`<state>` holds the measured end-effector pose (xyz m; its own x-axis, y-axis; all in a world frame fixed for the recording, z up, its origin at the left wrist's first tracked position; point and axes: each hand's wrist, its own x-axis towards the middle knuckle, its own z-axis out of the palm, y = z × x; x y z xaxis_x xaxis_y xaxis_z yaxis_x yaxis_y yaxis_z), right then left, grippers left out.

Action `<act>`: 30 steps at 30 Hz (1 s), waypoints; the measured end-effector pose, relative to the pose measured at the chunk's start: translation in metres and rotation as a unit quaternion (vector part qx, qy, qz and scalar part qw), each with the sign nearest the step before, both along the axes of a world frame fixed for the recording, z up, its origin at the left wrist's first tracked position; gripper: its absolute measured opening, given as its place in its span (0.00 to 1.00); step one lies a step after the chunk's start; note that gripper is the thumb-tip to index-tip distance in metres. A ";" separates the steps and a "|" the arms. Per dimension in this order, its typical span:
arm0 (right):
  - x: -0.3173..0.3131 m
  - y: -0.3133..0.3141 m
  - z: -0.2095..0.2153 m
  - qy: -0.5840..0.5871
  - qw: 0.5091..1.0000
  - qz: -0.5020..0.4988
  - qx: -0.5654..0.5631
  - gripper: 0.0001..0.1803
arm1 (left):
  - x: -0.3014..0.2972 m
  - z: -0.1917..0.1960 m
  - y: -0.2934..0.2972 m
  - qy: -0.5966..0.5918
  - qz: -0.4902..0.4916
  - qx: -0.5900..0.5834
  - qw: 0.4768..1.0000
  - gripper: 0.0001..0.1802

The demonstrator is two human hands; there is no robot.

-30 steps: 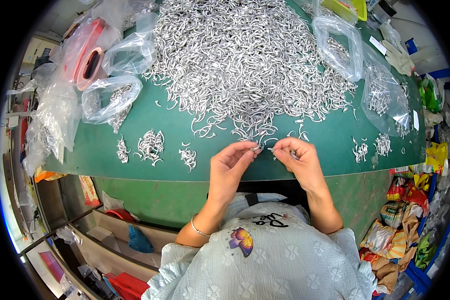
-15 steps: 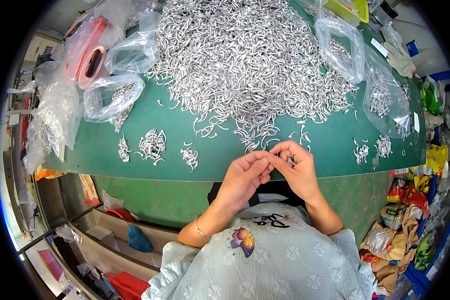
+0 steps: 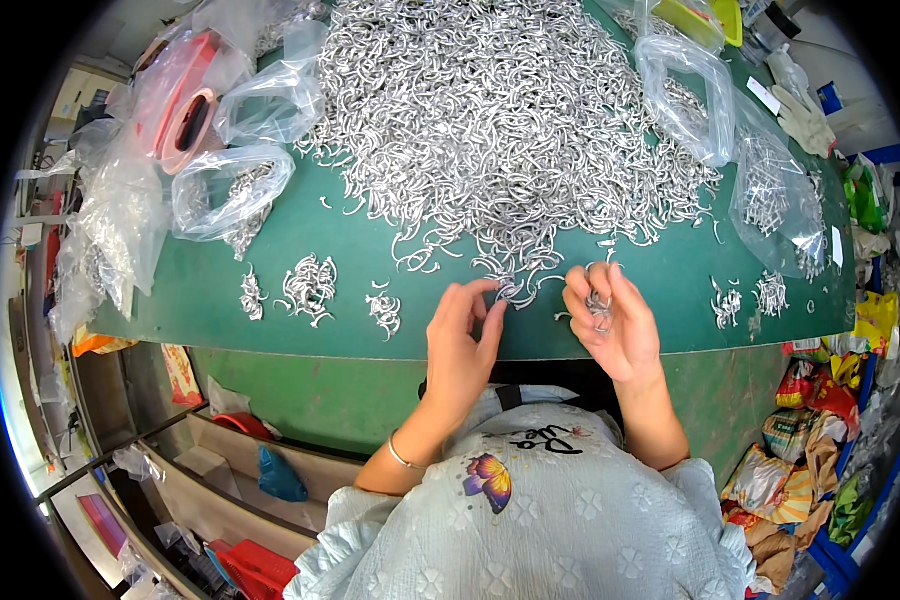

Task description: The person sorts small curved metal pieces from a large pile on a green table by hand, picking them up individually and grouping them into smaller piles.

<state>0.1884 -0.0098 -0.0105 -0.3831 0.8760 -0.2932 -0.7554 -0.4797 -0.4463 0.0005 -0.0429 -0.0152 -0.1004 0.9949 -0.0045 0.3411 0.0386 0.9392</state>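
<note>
A large heap of small curved silvery metal pieces (image 3: 490,130) spreads over the green table. At its near tip, my left hand (image 3: 458,335) reaches in with thumb and forefinger slightly apart beside the loose pieces. Whether the fingertips touch one is hard to see. To the right, my right hand (image 3: 618,325) is turned partly palm up, its fingers curled around several curved metal pieces (image 3: 598,308). Left of my hands lie small separate piles: a little one (image 3: 383,312), a bigger one (image 3: 308,288) and a narrow one (image 3: 252,295).
Two more small piles (image 3: 726,303) (image 3: 771,294) lie at the right of the green tabletop (image 3: 560,338). Clear plastic bags (image 3: 232,195) and a pink container (image 3: 178,110) stand at the left. Another bag of metal pieces (image 3: 770,205) rests at the right. Below are shelves (image 3: 260,480) and colourful packages (image 3: 790,440).
My hands, earlier together at the table's front edge, have parted. The left has moved to the heap's near tip; the right has shifted right and turned, showing the pieces in it.
</note>
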 end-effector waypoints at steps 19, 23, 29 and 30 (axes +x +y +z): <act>-0.035 -0.003 -0.003 -0.697 0.616 0.040 0.365 0.07 | -0.014 -0.010 0.006 0.196 -0.003 0.077 0.978 0.10; -0.035 -0.003 -0.005 -0.700 0.603 0.032 0.381 0.08 | -0.016 -0.009 0.002 0.174 0.020 0.068 0.982 0.10; -0.047 -0.005 -0.007 -0.739 0.542 0.070 0.394 0.07 | -0.015 0.000 -0.004 0.166 -0.018 0.051 0.985 0.10; -0.046 -0.005 -0.009 -0.738 0.541 0.064 0.398 0.06 | -0.015 0.002 -0.004 0.127 -0.013 0.027 0.991 0.11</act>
<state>0.1421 -0.0143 -0.0195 -0.3183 0.9439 0.0881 0.7232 0.3018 -0.6212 -0.0150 -0.0471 -0.0131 -0.0660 0.9953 0.0712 0.5680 -0.0212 0.8228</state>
